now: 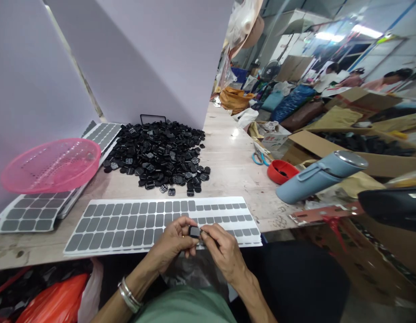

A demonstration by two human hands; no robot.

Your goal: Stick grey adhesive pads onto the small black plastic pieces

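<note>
My left hand [176,237] pinches a small black plastic piece [194,231] with a grey face between thumb and fingers, just above the front of the table. At the right edge of that piece, my right hand [223,249] has thumb and forefinger pressed together on it. Beneath both hands lies a white sheet of grey stickers [127,222], with larger rounded rectangles on the left and smaller ones on the right. Some backing on the right part shows bare. Behind the sheet rises a heap of black plastic pieces [161,152].
A pink plastic basket [51,166] rests on more sticker sheets [33,213] at the left. Toward the right edge are blue-handled scissors [260,157], a red bowl [282,171] and a blue bottle [320,177]. Cardboard boxes [372,154] stand beyond; several people sit farther off.
</note>
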